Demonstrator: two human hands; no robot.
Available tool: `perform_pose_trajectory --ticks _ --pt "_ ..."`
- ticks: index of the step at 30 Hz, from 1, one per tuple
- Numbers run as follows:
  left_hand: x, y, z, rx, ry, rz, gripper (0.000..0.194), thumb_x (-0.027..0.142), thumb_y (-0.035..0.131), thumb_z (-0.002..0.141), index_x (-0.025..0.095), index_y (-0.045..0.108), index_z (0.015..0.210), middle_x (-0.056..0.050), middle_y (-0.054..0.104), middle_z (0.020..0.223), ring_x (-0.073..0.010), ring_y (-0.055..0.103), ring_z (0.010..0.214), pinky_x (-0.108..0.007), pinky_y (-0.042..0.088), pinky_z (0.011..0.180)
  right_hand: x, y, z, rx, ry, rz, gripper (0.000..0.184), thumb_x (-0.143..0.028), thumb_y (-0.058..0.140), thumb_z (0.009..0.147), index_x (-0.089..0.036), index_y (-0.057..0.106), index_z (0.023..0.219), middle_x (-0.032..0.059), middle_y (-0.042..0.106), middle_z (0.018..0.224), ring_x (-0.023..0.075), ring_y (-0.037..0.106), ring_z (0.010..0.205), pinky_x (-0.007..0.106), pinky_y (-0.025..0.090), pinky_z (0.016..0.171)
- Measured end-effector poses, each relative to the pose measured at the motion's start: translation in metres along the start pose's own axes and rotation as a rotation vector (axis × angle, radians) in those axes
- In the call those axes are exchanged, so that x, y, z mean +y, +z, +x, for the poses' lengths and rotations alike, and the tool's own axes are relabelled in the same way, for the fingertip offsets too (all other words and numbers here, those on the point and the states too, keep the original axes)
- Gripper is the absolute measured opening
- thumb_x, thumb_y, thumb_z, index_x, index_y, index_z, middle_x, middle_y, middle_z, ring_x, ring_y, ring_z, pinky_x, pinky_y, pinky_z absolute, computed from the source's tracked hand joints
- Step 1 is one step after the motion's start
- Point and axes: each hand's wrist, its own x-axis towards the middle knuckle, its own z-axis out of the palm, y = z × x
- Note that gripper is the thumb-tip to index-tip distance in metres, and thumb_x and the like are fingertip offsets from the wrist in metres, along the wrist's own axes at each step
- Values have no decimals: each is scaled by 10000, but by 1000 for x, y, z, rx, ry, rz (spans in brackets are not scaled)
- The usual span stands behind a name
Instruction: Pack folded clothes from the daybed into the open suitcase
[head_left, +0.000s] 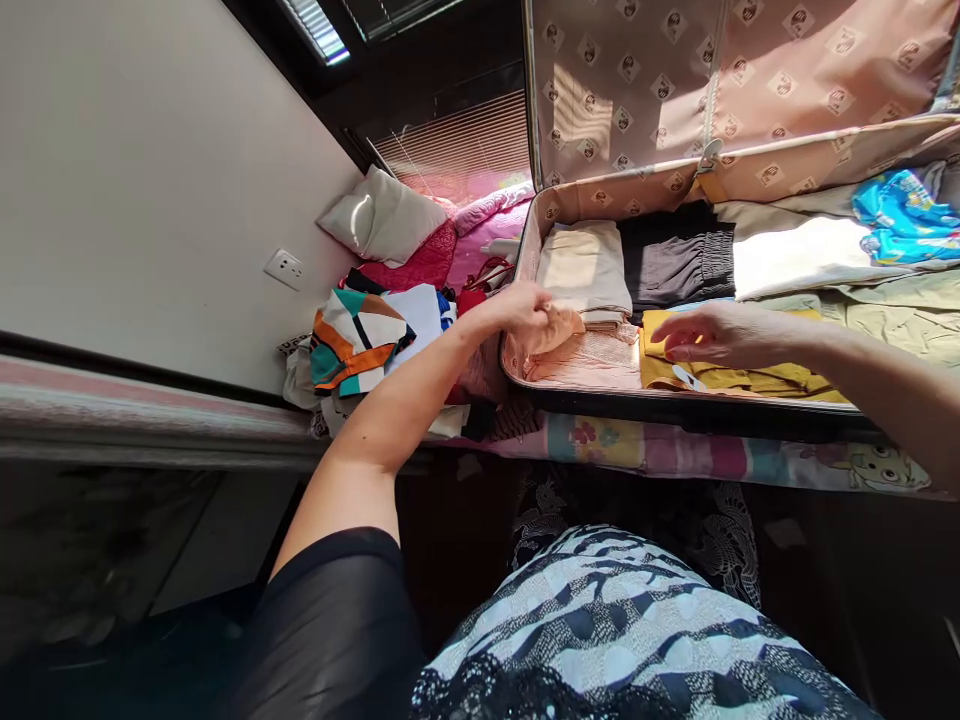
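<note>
My left hand (523,308) pinches a small peach-coloured piece of cloth (559,330) at the left end of an open suitcase (527,245). Beneath it lies a pale pink garment (600,362), flat in the near left corner. My right hand (705,335) hovers over or rests on a mustard-yellow garment (780,360), fingers apart and slightly curled; contact is hard to tell. Folded beige clothing (585,265) sits behind my left hand, beside dark trousers with a gathered waistband (675,260).
Loose clothes, among them an orange, teal and white garment (352,345), are heaped left of the suitcase. A pale pillow (382,218) leans by the wall socket (285,268). The suitcase lid (637,70) stands raised at the back. A bright blue item (911,215) lies far right.
</note>
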Motion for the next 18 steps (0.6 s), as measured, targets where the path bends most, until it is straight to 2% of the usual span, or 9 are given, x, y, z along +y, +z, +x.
perform_pose_trajectory --ticks 3,5,6,7,9,11,13,16,18 --pt "7 -24 -9 279 55 -69 184 251 615 914 145 755 969 -11 669 820 -178 635 827 -295 484 793 2 1 18 -20 8 -45 276 -283 701 952 -228 869 1165 13 816 896 160 709 723 276 547 713" --pt "21 -22 -16 391 139 -85 217 218 606 946 159 761 1085 -51 726 994 -217 685 979 -343 530 911 10 1 25 5 27 -60 285 -284 729 925 -230 873 1165 12 802 849 159 690 683 291 553 702" --pt "28 -16 -18 386 183 -73 235 196 598 952 173 764 1117 -75 743 1090 -242 695 1076 -375 536 980 17 0 27 16 29 -63 304 -295 734 917 -221 870 1178 21 808 864 165 695 692 301 560 703" --pt "35 -8 -19 338 223 -54 249 177 593 951 188 772 1123 -94 751 1169 -262 689 1167 -399 529 1042 24 0 28 23 25 -67 326 -313 731 912 -210 866 1191 35 819 896 176 707 716 311 569 706" --pt "43 12 -16 103 269 -2 240 172 616 929 214 798 1079 -105 766 1229 -278 671 1265 -400 507 1114 38 -2 27 16 15 -85 383 -366 702 917 -195 856 1222 65 839 982 202 735 775 336 594 719" --pt "44 29 -9 -200 261 48 205 214 673 888 234 822 1029 -86 790 1166 -273 692 1221 -363 517 1086 48 -3 23 -7 23 -113 440 -424 668 920 -194 850 1248 89 844 1039 227 752 809 360 614 723" --pt "43 39 0 -412 224 98 193 292 712 870 224 837 1001 -82 799 1069 -269 717 1115 -334 538 1011 51 -5 18 -43 35 -131 493 -484 649 924 -195 844 1274 115 845 1080 253 767 844 384 626 732" --pt "49 44 11 -437 129 168 425 483 717 913 150 825 1154 -132 801 1103 -290 725 1055 -342 553 969 49 -8 16 -78 41 -131 588 -555 610 940 -169 821 1331 148 840 1131 284 783 900 424 636 801" --pt "59 47 13 -367 74 236 654 572 733 918 123 733 1393 -187 761 1320 -335 704 1182 -387 542 1055 49 -8 19 -66 73 -121 618 -555 593 943 -149 806 1357 150 838 1136 290 790 928 437 633 852"
